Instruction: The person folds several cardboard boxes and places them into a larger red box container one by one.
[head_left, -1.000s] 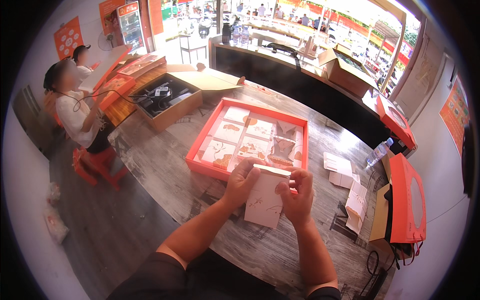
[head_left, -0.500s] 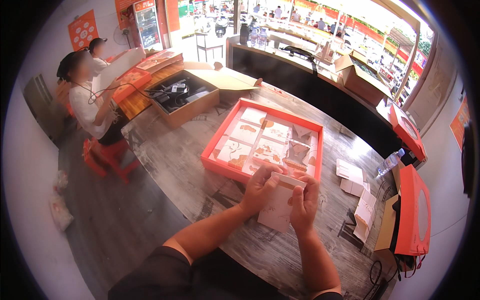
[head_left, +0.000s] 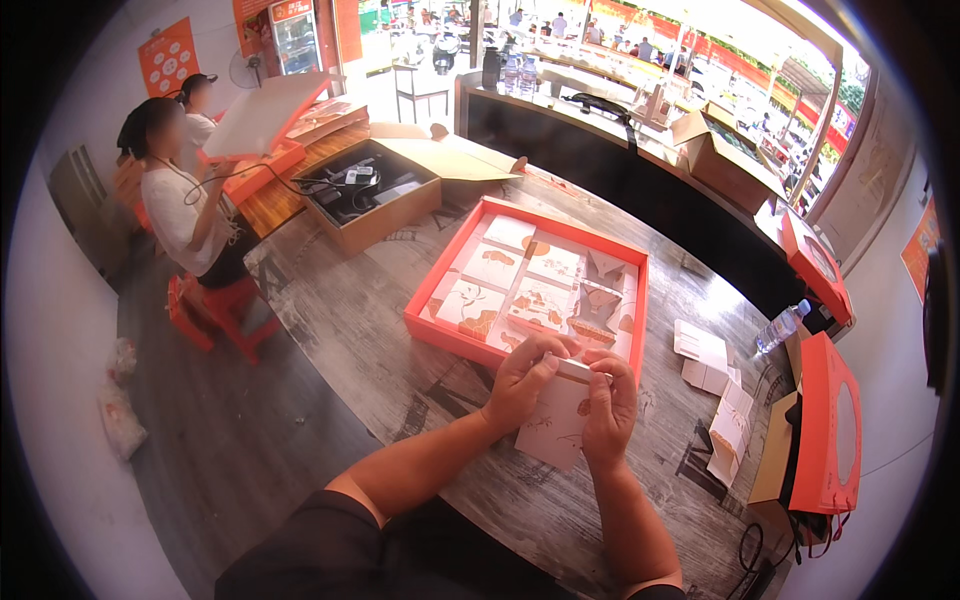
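A small white carton [head_left: 552, 425] with a gold-brown print is between my hands, above the table near its front. My left hand [head_left: 524, 380] pinches its upper left edge. On the upper right edge, my right hand [head_left: 609, 408] grips with the thumb laid along the front. The fingertips of both hands meet near the top flap. Just beyond them lies a shallow red gift box [head_left: 455, 342] with white printed cartons [head_left: 492, 262] inside. At its right side, grey open inserts [head_left: 597, 303] fill some compartments.
Unfolded white cartons [head_left: 731, 425] and a water bottle [head_left: 782, 327] lie to the right, beside red lidded boxes [head_left: 828, 425]. A cardboard box [head_left: 385, 222] with cables stands at the back left. Two people work beyond it; one person [head_left: 180, 215] lifts a large white-and-red lid [head_left: 262, 118].
The carton's top flap has folded down under my fingers, and my hands have barely shifted. At the far left, the person has raised the lid and turned it.
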